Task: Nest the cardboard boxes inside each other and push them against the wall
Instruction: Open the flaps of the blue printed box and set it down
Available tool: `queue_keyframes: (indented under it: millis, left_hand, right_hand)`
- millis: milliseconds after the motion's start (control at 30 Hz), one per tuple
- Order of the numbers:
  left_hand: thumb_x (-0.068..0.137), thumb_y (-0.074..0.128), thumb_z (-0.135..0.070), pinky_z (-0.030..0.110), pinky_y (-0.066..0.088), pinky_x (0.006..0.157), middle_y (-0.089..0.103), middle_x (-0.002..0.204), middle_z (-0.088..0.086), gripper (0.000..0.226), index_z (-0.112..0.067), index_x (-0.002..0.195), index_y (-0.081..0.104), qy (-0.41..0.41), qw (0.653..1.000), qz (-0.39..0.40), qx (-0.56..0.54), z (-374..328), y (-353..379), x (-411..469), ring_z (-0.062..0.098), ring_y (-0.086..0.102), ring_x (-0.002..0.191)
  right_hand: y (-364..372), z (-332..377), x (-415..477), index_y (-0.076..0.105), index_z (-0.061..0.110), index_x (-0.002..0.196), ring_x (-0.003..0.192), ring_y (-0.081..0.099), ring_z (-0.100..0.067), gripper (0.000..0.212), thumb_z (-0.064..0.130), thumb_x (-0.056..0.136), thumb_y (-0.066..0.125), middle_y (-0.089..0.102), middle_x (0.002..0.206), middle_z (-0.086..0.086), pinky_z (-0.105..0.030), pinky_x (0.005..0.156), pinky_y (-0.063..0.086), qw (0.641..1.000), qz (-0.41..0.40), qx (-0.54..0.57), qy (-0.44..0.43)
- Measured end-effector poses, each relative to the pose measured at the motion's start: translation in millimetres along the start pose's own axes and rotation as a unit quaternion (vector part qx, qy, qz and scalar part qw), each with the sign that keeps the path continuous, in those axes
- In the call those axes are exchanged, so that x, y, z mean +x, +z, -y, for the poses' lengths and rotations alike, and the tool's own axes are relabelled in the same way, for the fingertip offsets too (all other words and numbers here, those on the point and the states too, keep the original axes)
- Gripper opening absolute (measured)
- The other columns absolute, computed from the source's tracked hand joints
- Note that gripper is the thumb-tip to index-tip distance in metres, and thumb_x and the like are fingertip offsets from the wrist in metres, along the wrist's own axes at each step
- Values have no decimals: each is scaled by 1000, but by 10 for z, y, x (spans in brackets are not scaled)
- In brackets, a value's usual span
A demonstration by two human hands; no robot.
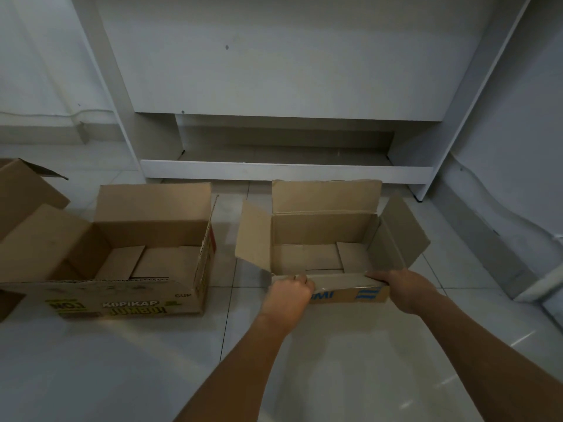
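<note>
Both hands, left (288, 295) and right (406, 289), grip the small open brown corrugated-cardboard box (329, 239) by its near flap; glossy tiled floor (122, 360) beneath.

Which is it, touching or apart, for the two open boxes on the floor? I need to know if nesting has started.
Apart. The head view shows bare floor tile between the printed box and the smaller box that both hands grip.

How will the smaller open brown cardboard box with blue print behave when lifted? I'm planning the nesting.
The smaller brown cardboard box looks empty, so probably light. Its three raised flaps will likely flop. Both hands, left and right, grip only the near wall, so it may sag.
</note>
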State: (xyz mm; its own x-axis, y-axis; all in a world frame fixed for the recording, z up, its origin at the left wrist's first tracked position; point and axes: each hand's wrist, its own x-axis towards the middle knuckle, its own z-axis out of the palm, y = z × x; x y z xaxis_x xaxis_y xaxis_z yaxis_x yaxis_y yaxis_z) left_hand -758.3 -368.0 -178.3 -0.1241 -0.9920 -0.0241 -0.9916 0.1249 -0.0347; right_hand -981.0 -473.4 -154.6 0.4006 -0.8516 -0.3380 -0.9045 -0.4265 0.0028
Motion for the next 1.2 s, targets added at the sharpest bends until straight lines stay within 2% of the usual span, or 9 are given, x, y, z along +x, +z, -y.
queue_keyframes:
  millis: [367, 467, 533, 600, 667, 700, 833, 967, 1200]
  left_hand:
    - [88, 43, 3, 50, 52, 83, 58, 118, 19, 30, -2, 118, 50, 20, 999, 35, 18, 68, -44, -62, 38, 56, 107]
    - [95, 43, -19, 46, 52, 80, 60, 113, 16, 24, -7, 114, 51, 16, 1000, 19, -18, 102, -62, -106, 35, 57, 104]
    - [95, 41, -41, 43, 53, 78, 61, 112, 11, 38, -12, 118, 50, 16, 999, -8, -45, 140, -61, -147, 31, 58, 101]
    - [93, 38, -51, 41, 53, 77, 62, 112, 8, 48, -16, 124, 48, 13, 996, -48, -69, 192, -73, -200, 27, 59, 100]
    - [94, 37, -47, 39, 52, 75, 62, 113, 6, 46, -15, 123, 50, 16, 991, -99, -85, 270, -119, -252, 25, 58, 101]
    - [95, 37, -42, 38, 50, 74, 61, 112, 7, 42, -13, 120, 52, 22, 988, -122, -89, 321, -155, -286, 24, 57, 101]
    - [92, 37, -28, 36, 49, 80, 59, 112, 8, 35, -9, 113, 56, 44, 977, -187, -92, 634, -334, -463, 22, 54, 103]
    - [88, 43, -22, 36, 49, 85, 60, 110, 9, 32, -8, 112, 58, 43, 968, -232, -84, 1108, -503, -664, 23, 56, 100]
    - [87, 52, -15, 25, 50, 72, 64, 107, 1, 30, -14, 116, 61, -52, 953, -282, -96, 2369, -593, -1180, 15, 60, 89]
  right_hand:
    - [55, 56, -51, 29, 40, 147, 122, 52, -28, 64, 6, 93, 37, 51, 140, -5, -39, 98, 44, 1000, 11, -17, -6]
    - [31, 103, -72, 20, 37, 150, 127, 47, -28, 71, 8, 90, 43, 44, 145, -7, -38, 101, 40, 999, 44, -7, 2]
    - [-31, 185, -69, 14, 33, 152, 132, 43, -28, 75, 12, 89, 48, 39, 150, -7, -36, 102, 39, 998, 65, 25, -1]
    - [-140, 326, -49, 15, 28, 153, 138, 37, -26, 73, 21, 91, 55, 32, 154, -7, -36, 107, 36, 994, 75, 80, -10]
    - [-276, 509, -19, 24, 21, 151, 142, 32, -26, 72, 28, 90, 61, 29, 156, -7, -41, 115, 30, 988, 63, 142, -23]
    - [-351, 619, -4, 29, 19, 150, 142, 33, -26, 70, 24, 88, 62, 31, 156, -8, -42, 114, 31, 985, 51, 165, -27]
    - [-610, 1165, 23, 42, 16, 144, 136, 41, -27, 63, 7, 83, 56, 41, 150, -11, -32, 104, 39, 970, -11, 239, -47]
    - [-780, 1859, 80, 48, 13, 139, 130, 47, -27, 54, 22, 87, 60, 50, 143, -11, -30, 100, 38, 949, -85, 297, -63]
    - [-784, 3145, 304, 34, 10, 146, 134, 42, -31, 62, 28, 91, 59, 42, 148, -16, -36, 105, 38, 931, -96, 347, -66]
